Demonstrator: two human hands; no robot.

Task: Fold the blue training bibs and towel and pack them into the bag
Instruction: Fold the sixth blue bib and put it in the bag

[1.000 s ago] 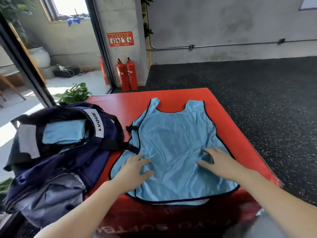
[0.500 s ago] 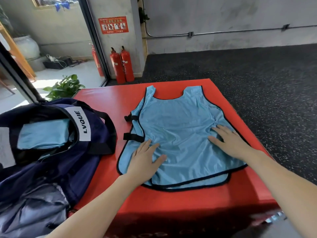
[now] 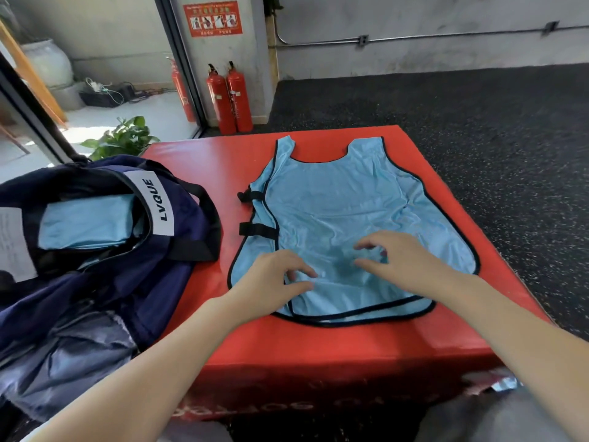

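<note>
A light blue training bib [image 3: 350,224] with black edging lies flat and face up on the red mat [image 3: 204,173], neck hole at the mat's far side, hem at the near side, two black side straps pointing toward the bag. The cloth shows soft wrinkles across its middle. The left hand [image 3: 274,275] and right hand [image 3: 398,260] sit over the bib's lower half, fingers loosely curled, gripping nothing. The navy bag [image 3: 134,282] stands open just beside the mat, a folded blue piece [image 3: 86,221] inside.
</note>
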